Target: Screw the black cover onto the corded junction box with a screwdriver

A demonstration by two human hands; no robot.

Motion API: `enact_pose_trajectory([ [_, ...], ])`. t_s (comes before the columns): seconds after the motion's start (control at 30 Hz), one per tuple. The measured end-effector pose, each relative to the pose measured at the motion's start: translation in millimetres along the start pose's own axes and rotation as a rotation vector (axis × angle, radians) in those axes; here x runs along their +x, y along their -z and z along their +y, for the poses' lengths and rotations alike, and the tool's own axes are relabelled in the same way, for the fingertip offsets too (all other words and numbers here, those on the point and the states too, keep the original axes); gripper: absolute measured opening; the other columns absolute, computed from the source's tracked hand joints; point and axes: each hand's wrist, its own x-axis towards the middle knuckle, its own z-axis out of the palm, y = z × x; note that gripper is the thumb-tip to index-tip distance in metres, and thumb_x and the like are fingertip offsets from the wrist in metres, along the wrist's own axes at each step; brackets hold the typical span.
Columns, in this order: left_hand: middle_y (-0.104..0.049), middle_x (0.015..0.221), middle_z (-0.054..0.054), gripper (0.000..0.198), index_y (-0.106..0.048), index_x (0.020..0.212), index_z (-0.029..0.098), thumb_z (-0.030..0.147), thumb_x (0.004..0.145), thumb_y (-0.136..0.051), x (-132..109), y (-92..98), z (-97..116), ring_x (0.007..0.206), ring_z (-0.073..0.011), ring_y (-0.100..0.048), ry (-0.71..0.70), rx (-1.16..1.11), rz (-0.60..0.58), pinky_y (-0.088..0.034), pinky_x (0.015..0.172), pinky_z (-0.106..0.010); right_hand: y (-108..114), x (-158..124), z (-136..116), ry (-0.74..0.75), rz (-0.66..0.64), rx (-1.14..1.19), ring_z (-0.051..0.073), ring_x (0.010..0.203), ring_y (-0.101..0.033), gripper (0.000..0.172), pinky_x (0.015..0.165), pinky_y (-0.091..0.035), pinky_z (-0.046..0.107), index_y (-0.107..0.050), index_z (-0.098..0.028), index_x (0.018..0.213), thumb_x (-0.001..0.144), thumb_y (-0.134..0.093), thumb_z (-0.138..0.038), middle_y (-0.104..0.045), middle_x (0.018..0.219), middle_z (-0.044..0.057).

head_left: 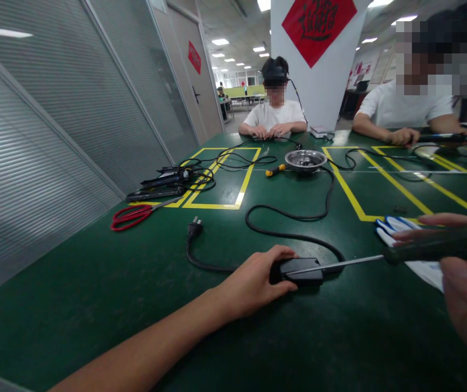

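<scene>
My left hand [258,277] grips the left end of a small black plastic box [307,275] on the table, fingers behind it and thumb in front. A black cord leaves each end of the box; the left one ends in a plug [195,227] with its metal prongs up. At the right edge, my right hand [462,305] is wrapped around the dark green handle of a screwdriver [351,263]. Its long metal shaft points left, and its tip appears to touch the top of the box near my left fingers. Part of my right hand is cut off by the frame.
White-and-blue gloves [425,272] lie under my right hand. Red-handled scissors [135,216] and black tools [162,182] sit at left. A metal bowl [305,159] and a yellow-black handled tool [275,170] lie ahead. Two people sit across the green table [106,305].
</scene>
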Motion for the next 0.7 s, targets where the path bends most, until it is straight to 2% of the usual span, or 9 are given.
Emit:
enact_pose_trajectory([
  [0.07, -0.061, 0.120, -0.006, 0.051, -0.049, 0.125, 0.023, 0.026, 0.078, -0.071, 0, -0.7, 1, 0.108, -0.0229, -0.060, -0.002, 0.022, 0.000, -0.047, 0.093, -0.037, -4, -1, -1, 0.080, -0.021, -0.185, 0.022, 0.085, -0.064, 0.086, 0.076, -0.054, 0.041, -0.044, -0.033, 0.132, 0.055, -0.081, -0.031, -0.063, 0.107, 0.005],
  [0.13, -0.060, 0.121, -0.006, 0.051, -0.048, 0.126, 0.024, 0.025, 0.079, -0.070, 0, -1.9, 1, 0.108, -0.0229, -0.059, -0.011, 0.060, 0.005, -0.047, 0.093, -0.037, -7, 4, 1, 0.044, 0.055, -0.278, 0.019, 0.077, -0.064, 0.079, 0.065, -0.055, 0.034, -0.047, -0.034, 0.131, 0.059, -0.080, -0.035, -0.064, 0.099, 0.004],
  [0.2, -0.059, 0.124, -0.005, 0.053, -0.047, 0.127, 0.024, 0.026, 0.079, -0.070, -1, -3.3, 0, 0.111, -0.0231, -0.057, -0.030, 0.107, 0.015, -0.046, 0.095, -0.038, -7, 13, 6, -0.063, 0.123, -0.181, 0.016, 0.071, -0.062, 0.064, 0.058, -0.054, 0.030, -0.055, -0.033, 0.124, 0.064, -0.076, -0.037, -0.062, 0.093, 0.002],
  [0.3, -0.058, 0.123, -0.005, 0.054, -0.047, 0.127, 0.025, 0.028, 0.079, -0.071, -2, -3.6, -1, 0.112, -0.0228, -0.056, -0.065, 0.169, 0.040, -0.045, 0.097, -0.038, -2, 28, 20, -0.190, 0.141, 0.050, 0.011, 0.069, -0.056, 0.037, 0.051, -0.050, 0.023, -0.065, -0.028, 0.105, 0.070, -0.071, -0.038, -0.059, 0.091, 0.000],
  [0.37, -0.058, 0.121, -0.004, 0.051, -0.047, 0.126, 0.025, 0.027, 0.080, -0.068, -2, -0.9, -1, 0.109, -0.0218, -0.056, -0.078, 0.206, 0.092, -0.046, 0.095, -0.036, 4, 35, 31, -0.305, 0.114, 0.024, 0.011, 0.065, -0.053, 0.033, 0.044, -0.044, 0.020, -0.067, -0.025, 0.099, 0.071, -0.069, -0.042, -0.060, 0.089, 0.000],
  [0.47, -0.058, 0.118, -0.005, 0.043, -0.048, 0.124, 0.023, 0.024, 0.083, -0.062, -2, 7.6, 0, 0.106, -0.0216, -0.056, -0.052, 0.295, 0.239, -0.046, 0.093, -0.036, 11, 39, 47, -0.416, -0.030, -0.275, 0.014, 0.064, -0.056, 0.045, 0.042, -0.041, 0.022, -0.067, -0.023, 0.105, 0.071, -0.065, -0.054, -0.064, 0.082, 0.002],
  [0.6, -0.056, 0.116, -0.007, 0.043, -0.049, 0.124, 0.020, 0.028, 0.083, -0.057, 3, 18.8, -8, 0.105, -0.0237, -0.056, 0.060, 0.488, 0.411, -0.045, 0.094, -0.039, 10, 37, 56, -0.180, -0.384, -0.771, 0.018, 0.069, -0.060, 0.052, 0.058, -0.046, 0.030, -0.064, -0.018, 0.114, 0.084, -0.045, -0.057, -0.067, 0.087, 0.005],
  [0.7, -0.054, 0.116, -0.009, 0.045, -0.049, 0.125, 0.016, 0.032, 0.083, -0.054, 6, 22.4, -19, 0.103, -0.0245, -0.056, 0.185, 0.624, 0.388, -0.044, 0.095, -0.038, 7, 34, 58, -0.095, -0.500, -0.930, 0.020, 0.076, -0.061, 0.051, 0.066, -0.046, 0.033, -0.062, -0.018, 0.117, 0.086, -0.042, -0.054, -0.067, 0.092, 0.007],
])
